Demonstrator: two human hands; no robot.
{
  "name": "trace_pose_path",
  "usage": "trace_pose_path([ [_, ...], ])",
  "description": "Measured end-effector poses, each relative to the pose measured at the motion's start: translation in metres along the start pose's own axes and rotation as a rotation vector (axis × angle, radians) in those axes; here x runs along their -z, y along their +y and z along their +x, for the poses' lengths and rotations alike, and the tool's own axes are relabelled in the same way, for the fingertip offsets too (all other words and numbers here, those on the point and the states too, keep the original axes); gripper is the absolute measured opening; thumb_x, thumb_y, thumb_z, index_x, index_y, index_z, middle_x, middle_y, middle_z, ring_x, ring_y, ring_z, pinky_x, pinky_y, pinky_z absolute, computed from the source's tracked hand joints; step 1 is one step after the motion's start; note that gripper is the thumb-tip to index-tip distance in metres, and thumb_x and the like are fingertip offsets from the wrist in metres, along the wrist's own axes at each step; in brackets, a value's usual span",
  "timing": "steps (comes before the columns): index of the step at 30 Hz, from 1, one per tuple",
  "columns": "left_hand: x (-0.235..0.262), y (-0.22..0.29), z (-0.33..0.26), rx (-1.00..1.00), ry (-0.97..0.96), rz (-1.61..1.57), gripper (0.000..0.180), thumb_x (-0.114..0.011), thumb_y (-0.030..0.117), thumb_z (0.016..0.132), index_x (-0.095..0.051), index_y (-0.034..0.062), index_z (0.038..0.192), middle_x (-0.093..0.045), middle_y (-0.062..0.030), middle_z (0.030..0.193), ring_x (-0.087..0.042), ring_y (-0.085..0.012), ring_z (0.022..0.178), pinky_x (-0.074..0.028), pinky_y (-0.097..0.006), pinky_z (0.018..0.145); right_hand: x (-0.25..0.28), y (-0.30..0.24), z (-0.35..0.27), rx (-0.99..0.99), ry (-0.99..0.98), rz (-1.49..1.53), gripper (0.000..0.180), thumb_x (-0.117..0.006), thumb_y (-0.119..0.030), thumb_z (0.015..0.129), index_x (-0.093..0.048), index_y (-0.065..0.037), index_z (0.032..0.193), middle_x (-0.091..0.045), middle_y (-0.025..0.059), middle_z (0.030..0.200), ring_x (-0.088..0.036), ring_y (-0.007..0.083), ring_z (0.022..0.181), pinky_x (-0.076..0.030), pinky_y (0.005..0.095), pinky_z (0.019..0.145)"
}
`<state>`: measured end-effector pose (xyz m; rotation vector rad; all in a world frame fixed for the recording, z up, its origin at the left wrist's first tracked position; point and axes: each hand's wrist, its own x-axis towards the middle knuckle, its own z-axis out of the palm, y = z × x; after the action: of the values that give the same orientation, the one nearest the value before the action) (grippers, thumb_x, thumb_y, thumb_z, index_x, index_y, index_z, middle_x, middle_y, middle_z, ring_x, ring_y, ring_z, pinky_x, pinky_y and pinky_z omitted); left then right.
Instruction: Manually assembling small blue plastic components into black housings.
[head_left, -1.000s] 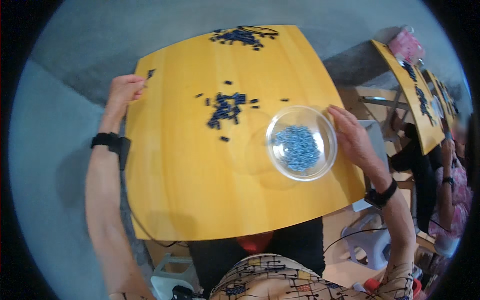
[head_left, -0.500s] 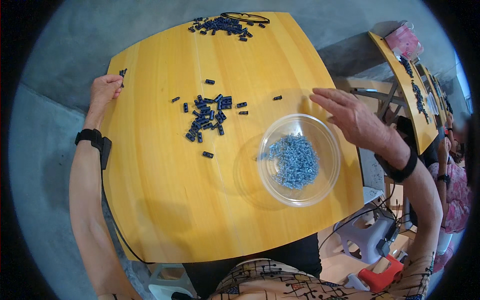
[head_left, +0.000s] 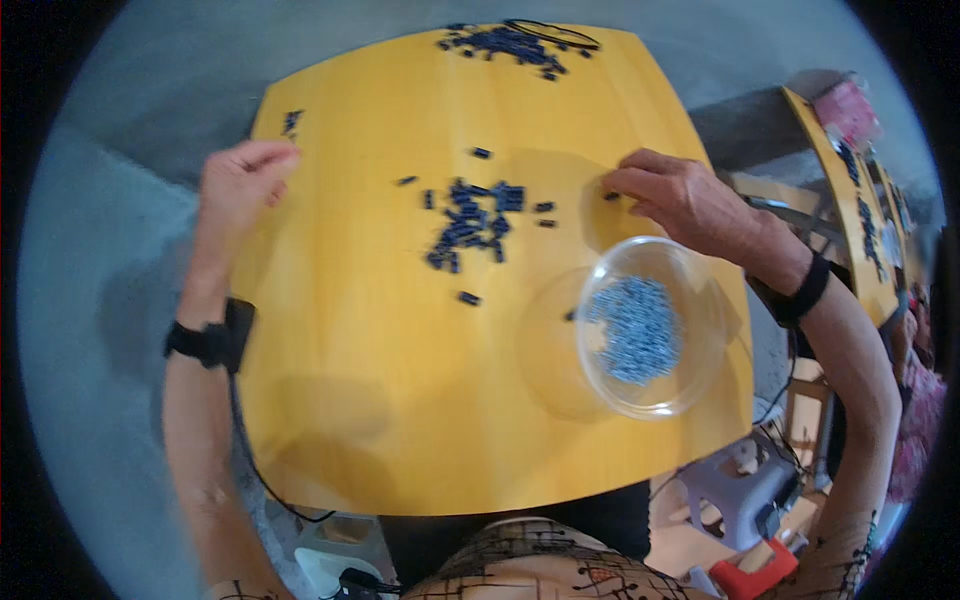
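My right hand [head_left: 682, 197] reaches in above the bowl, its fingertips closed on a small dark piece [head_left: 612, 196] on the yellow table. The piece is mostly covered, so its exact shape is hidden. Over the table's left edge, my left hand [head_left: 245, 178] is slightly blurred, with thumb and fingers apart and nothing visible in them. Just beyond it lies a little group of thin dark pieces [head_left: 291, 124]. A loose heap of dark blue, short block-like pieces [head_left: 468, 220] lies mid-table. The clear round bowl [head_left: 700, 395] contains many small silvery metal parts [head_left: 640, 330].
A larger heap of dark pieces [head_left: 510, 45] lies at the far edge beside black-framed glasses [head_left: 555, 34]. Single pieces lie around the middle heap. A cable [head_left: 243, 440] trails from my left wristband. Stools [head_left: 735, 490] and another worktable [head_left: 865, 210] are at the right.
The view has shifted, so the table sits further right. My left hand has drawn back from the thin pieces and opened. My right hand has come down onto the small dark piece.
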<state>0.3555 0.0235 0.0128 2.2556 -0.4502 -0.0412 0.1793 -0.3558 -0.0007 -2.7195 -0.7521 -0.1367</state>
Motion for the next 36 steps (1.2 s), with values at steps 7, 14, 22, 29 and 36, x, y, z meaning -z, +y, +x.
trace_pose_path([
  [7,-0.03,0.018,-0.098,-0.223,-0.179,-0.017,0.008,-0.064,0.0,0.071,-0.065,-0.0014,0.079,-0.059,-0.0039,0.07,-0.056,-0.0104,0.063,-0.044,-0.023,0.056,-0.009,0.0,-0.001,-0.122,-0.06,0.017,0.013,-0.061,-0.001,0.071,-0.052,-0.001,0.081,-0.055,0.0135,0.078,-0.059,0.0323,0.075,-0.049,0.0379,0.064],
  [14,-0.071,0.045,-0.125,-0.449,-0.207,0.003,0.015,-0.067,0.001,0.068,-0.064,0.0006,0.083,-0.059,-0.0084,0.073,-0.057,-0.0175,0.063,-0.046,-0.027,0.056,-0.019,-0.003,0.005,-0.156,-0.038,0.237,0.013,-0.062,0.001,0.07,-0.056,-0.001,0.082,-0.058,0.0105,0.074,-0.06,0.0229,0.068,-0.048,0.0307,0.062],
  [22,-0.079,0.051,-0.117,-0.372,-0.287,0.016,0.02,-0.066,0.002,0.067,-0.064,0.0015,0.087,-0.057,-0.0113,0.077,-0.059,-0.026,0.068,-0.047,-0.032,0.061,0.0,-0.004,0.0,-0.536,-0.102,0.805,0.021,-0.057,-0.005,0.081,-0.059,0.002,0.101,-0.064,0.0052,0.083,-0.059,0.0094,0.066,-0.049,0.0239,0.06],
  [29,-0.096,0.051,-0.109,-0.452,-0.15,0.052,0.018,-0.066,0.003,0.068,-0.064,0.0009,0.086,-0.056,-0.0109,0.072,-0.057,-0.0236,0.063,-0.045,-0.032,0.057,0.033,-0.018,-0.061,-0.614,0.024,0.56,0.022,-0.053,-0.008,0.084,-0.059,0.003,0.102,-0.064,0.0081,0.089,-0.06,0.0118,0.067,-0.049,0.0238,0.055],
  [36,-0.105,0.06,-0.108,-0.49,-0.129,0.308,0.013,-0.065,0.009,0.07,-0.064,0.0014,0.08,-0.056,-0.0134,0.073,-0.058,-0.0307,0.07,-0.048,-0.039,0.064,0.028,-0.085,-0.125,-0.741,0.008,0.5,0.017,-0.058,0.0,0.076,-0.062,-0.001,0.093,-0.062,0.0035,0.076,-0.056,0.0084,0.065,-0.046,0.0229,0.059],
])
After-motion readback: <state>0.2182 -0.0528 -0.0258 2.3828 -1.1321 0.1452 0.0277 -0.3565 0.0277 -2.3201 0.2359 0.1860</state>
